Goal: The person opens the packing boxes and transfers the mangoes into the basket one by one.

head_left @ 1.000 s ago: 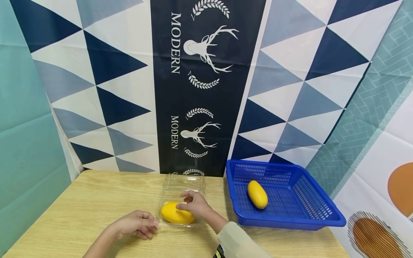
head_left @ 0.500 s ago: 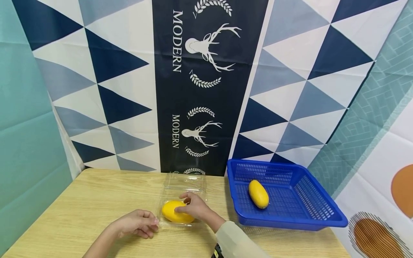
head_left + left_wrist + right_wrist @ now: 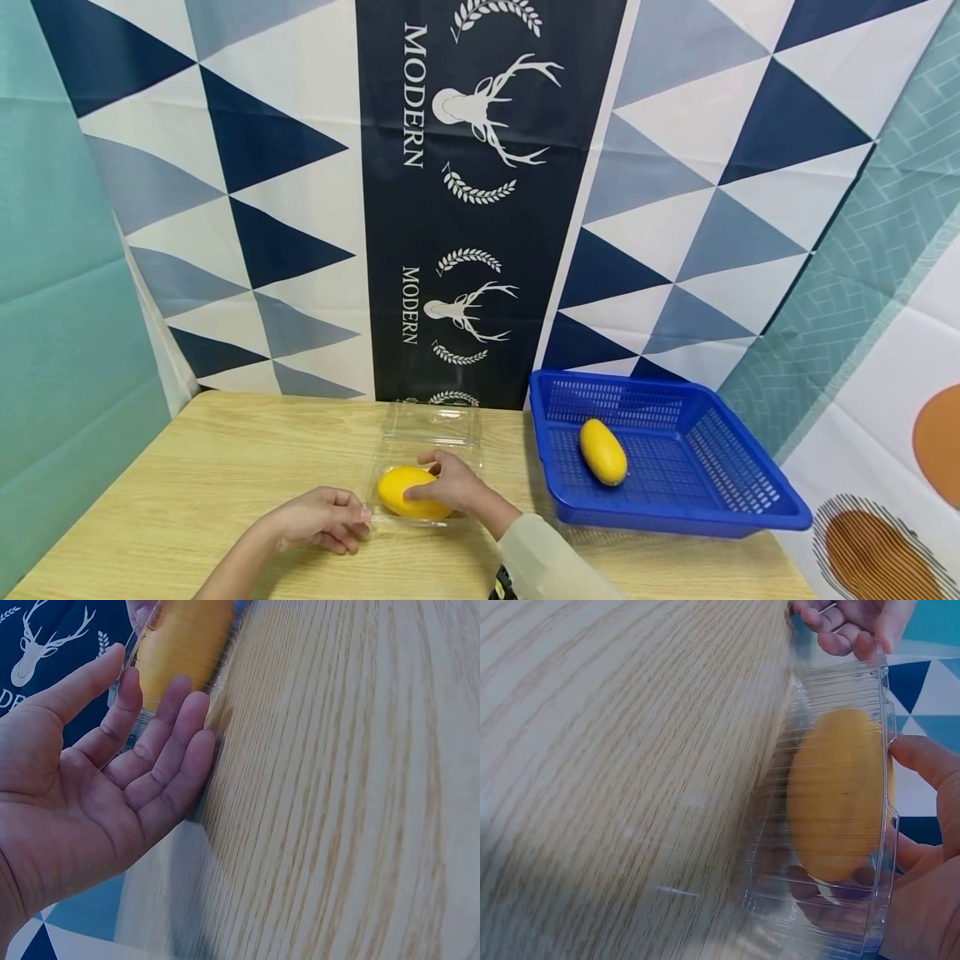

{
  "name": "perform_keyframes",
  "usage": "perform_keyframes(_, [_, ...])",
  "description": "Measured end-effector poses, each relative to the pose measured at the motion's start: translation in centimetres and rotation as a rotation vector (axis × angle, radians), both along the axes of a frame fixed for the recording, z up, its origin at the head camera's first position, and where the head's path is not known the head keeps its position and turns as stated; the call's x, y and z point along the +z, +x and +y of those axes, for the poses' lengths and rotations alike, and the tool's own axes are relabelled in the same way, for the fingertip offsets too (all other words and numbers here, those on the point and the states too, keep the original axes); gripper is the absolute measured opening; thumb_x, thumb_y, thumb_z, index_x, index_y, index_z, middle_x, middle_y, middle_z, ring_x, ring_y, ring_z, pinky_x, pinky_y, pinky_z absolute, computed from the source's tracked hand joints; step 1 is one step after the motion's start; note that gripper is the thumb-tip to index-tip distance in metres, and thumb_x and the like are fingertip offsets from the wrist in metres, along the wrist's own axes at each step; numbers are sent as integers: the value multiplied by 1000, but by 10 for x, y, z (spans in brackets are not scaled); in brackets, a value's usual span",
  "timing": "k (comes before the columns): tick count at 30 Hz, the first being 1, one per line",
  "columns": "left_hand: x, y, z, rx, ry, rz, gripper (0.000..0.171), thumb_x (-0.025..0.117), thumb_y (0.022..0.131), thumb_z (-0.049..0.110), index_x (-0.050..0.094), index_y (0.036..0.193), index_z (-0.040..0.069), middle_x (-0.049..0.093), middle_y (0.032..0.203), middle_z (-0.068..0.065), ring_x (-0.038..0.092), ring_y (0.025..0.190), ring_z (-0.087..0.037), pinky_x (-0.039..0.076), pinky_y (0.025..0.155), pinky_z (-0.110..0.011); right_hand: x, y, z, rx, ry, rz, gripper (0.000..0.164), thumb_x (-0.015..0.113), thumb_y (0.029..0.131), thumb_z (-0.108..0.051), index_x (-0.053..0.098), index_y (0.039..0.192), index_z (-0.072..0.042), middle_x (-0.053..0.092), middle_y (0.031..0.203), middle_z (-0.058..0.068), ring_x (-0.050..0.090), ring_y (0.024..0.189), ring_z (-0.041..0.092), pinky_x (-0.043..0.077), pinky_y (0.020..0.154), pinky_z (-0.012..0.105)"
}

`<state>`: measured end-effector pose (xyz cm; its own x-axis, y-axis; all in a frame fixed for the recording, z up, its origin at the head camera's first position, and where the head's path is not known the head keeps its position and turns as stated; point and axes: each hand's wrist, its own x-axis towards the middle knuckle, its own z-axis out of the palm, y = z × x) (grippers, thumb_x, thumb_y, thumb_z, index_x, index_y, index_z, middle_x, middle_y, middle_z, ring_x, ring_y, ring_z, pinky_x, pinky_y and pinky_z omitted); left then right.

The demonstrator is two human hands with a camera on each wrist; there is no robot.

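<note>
A yellow mango (image 3: 401, 492) lies in the base of a clear plastic clamshell box (image 3: 432, 427), whose lid stands open toward the wall. My right hand (image 3: 456, 483) reaches in from the right, thumb on top of the mango and fingers round its far end. In the right wrist view the mango (image 3: 836, 795) shows through the ribbed box wall, with fingers of the right hand (image 3: 926, 900) partly behind the plastic. Thumb and forefinger of my left hand (image 3: 318, 518) pinch the box's near left corner; its other fingers are loosely bent in the left wrist view.
A blue plastic basket (image 3: 558, 500) stands at the table's right, with a second yellow mango (image 3: 602, 452) inside. Wood-grain table (image 3: 225, 467) extends left of the box. A patterned cloth wall (image 3: 300, 250) rises behind the table's back edge.
My right thumb has slid slightly left and down over the mango. The left hand stays at the box corner. The whole view has shifted a little.
</note>
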<state>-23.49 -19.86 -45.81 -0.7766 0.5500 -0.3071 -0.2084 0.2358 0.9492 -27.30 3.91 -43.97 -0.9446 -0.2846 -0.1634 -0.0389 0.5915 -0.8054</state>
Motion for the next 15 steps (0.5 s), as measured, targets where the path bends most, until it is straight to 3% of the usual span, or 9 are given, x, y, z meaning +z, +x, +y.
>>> perform_keyframes(15, [1, 0, 0, 7, 2, -4, 34, 60, 91, 33, 60, 101, 1, 68, 92, -5, 65, 75, -12, 57, 73, -30, 2, 1, -1, 95, 57, -58, 65, 81, 71, -25, 55, 125, 1, 61, 112, 12, 55, 93, 21, 48, 88, 42])
